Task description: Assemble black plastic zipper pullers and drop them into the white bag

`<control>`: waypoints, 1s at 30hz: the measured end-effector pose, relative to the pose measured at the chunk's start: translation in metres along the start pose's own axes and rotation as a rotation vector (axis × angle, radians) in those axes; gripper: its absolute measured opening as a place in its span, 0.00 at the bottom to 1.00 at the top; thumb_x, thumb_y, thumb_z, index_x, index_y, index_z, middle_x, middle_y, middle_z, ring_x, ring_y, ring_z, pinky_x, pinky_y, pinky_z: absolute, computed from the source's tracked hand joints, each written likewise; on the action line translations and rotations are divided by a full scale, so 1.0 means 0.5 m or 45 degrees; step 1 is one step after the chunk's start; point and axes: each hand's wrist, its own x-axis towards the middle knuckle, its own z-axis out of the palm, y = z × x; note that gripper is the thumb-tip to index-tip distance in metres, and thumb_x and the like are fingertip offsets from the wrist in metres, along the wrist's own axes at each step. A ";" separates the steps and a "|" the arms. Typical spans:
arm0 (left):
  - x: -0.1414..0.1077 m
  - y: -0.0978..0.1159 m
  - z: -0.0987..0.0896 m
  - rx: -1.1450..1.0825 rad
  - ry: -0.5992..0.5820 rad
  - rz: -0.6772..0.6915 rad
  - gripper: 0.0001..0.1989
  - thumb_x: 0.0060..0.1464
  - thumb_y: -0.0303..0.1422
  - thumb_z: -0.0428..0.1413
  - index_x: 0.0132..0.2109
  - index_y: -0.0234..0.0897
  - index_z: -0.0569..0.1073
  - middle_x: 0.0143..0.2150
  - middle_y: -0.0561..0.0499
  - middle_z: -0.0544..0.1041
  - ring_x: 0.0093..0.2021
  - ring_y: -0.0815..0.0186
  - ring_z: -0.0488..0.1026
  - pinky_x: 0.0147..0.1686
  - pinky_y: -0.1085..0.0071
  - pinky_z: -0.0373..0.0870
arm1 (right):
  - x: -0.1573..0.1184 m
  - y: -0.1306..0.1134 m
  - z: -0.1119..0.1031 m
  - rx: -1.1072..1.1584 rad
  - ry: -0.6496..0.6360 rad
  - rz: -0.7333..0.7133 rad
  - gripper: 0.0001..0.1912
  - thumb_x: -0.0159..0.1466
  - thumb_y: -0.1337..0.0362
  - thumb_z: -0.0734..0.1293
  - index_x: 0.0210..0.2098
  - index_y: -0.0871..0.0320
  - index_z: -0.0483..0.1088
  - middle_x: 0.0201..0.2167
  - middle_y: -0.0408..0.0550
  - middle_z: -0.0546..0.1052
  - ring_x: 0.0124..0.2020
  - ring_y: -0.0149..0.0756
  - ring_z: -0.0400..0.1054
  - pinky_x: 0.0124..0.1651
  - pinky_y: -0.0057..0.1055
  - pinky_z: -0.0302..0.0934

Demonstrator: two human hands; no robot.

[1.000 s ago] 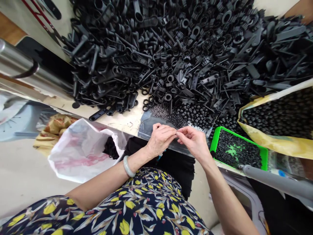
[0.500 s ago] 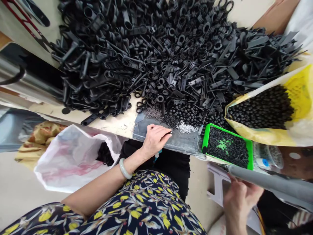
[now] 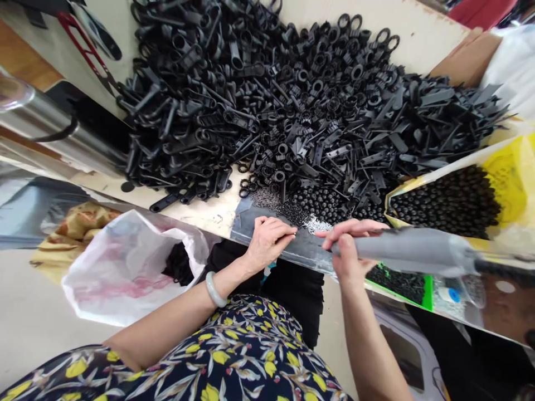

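My left hand (image 3: 270,240), a pale bangle (image 3: 215,289) on its wrist, rests at the front edge of the dark grey mat (image 3: 307,248). Its thumb and forefinger are pinched on something too small to make out. My right hand (image 3: 353,250) is wrapped round a grey cylindrical tool (image 3: 401,250), which lies nearly level, its narrow end toward my left hand. Between the hands, just behind them, is a small heap of silvery pins (image 3: 316,224). Black beads (image 3: 320,201) and tiny dark parts (image 3: 267,197) lie behind the mat.
A large pile of black plastic parts (image 3: 251,100) covers the table. At right are a yellow-white bag of black balls (image 3: 447,200) and a green tray (image 3: 428,292), partly hidden by my right hand. A white bag (image 3: 125,278) hangs front left; a metal flask (image 3: 79,133) lies left.
My right hand has come up and left with the grey tool, from below the green tray to beside the mat. My left hand stays pinched in nearly the same place. The view has shifted slightly.
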 end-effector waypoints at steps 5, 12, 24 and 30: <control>0.005 0.011 -0.004 -0.056 0.001 -0.049 0.05 0.66 0.33 0.61 0.43 0.42 0.82 0.41 0.53 0.86 0.44 0.63 0.79 0.52 0.57 0.56 | 0.025 0.028 0.097 0.364 0.102 -0.041 0.16 0.68 0.55 0.67 0.42 0.48 0.53 0.24 0.31 0.69 0.15 0.28 0.60 0.25 0.33 0.70; 0.008 0.017 -0.007 -0.057 -0.027 -0.107 0.05 0.66 0.32 0.60 0.42 0.42 0.82 0.39 0.54 0.86 0.43 0.64 0.78 0.52 0.57 0.55 | 0.023 0.045 0.119 0.552 -0.007 -0.127 0.14 0.70 0.61 0.68 0.43 0.47 0.55 0.25 0.29 0.72 0.16 0.27 0.60 0.24 0.28 0.67; 0.003 0.002 -0.004 -0.013 -0.076 -0.042 0.08 0.70 0.35 0.57 0.44 0.42 0.81 0.40 0.53 0.86 0.43 0.65 0.77 0.52 0.59 0.55 | 0.018 0.061 0.129 0.441 -0.003 -0.132 0.16 0.71 0.58 0.67 0.43 0.47 0.52 0.25 0.28 0.72 0.15 0.27 0.62 0.22 0.27 0.66; 0.002 0.002 -0.007 -0.010 -0.091 -0.049 0.11 0.72 0.36 0.55 0.45 0.42 0.81 0.41 0.52 0.86 0.45 0.64 0.77 0.52 0.59 0.56 | 0.026 0.057 0.130 0.359 -0.070 -0.139 0.15 0.71 0.57 0.68 0.42 0.47 0.54 0.23 0.27 0.70 0.15 0.26 0.62 0.20 0.25 0.63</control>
